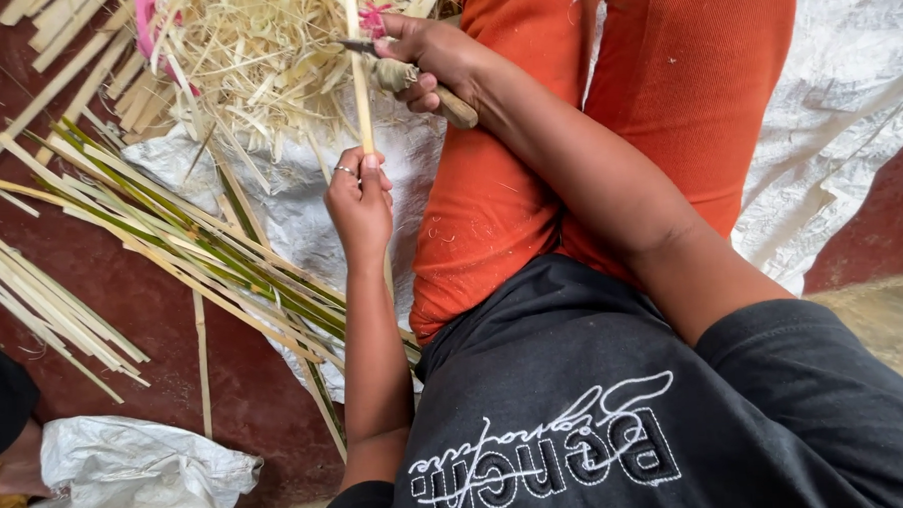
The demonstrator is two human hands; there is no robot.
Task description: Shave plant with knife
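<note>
The person's left hand [360, 202] has its fingers [369, 172] clamped around a thin pale bamboo strip [362, 97] that stands nearly upright in front of the orange-trousered lap [490, 213]. Higher up the same strip, the right hand [430, 59] has its fingers closed around the wooden handle of a small knife [405, 77], whose blade lies against the strip. A heap of pale shavings [265, 60] lies just behind, green and yellow split strips [191, 243] fan across the red floor [133, 295] at the left, and a white woven sheet [846, 100] lies beneath the legs.
</note>
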